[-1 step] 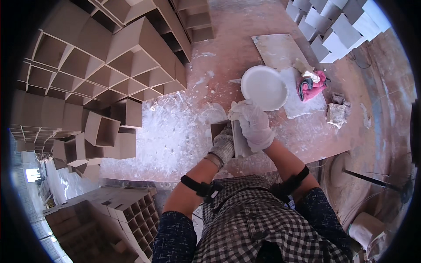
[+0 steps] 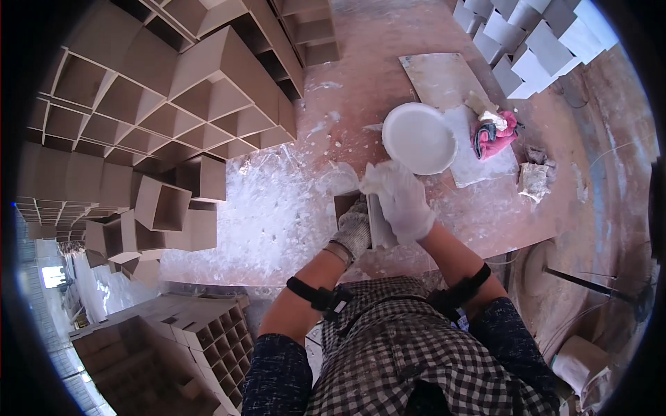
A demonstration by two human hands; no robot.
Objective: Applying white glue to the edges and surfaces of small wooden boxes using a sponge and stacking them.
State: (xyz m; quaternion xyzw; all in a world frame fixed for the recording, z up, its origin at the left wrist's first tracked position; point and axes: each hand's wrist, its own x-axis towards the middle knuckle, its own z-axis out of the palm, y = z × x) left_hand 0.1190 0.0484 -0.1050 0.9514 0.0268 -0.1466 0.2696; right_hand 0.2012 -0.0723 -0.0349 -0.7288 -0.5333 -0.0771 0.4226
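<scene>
Your gloved left hand grips a small brown block; your right hand closes on its white-coated side, near the white bowl.

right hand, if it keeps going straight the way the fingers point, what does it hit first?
Likely the white round basin: the gloved right hand points up-frame and the basin's near rim sits just past its fingertips. Height gap between them is unclear.
</scene>
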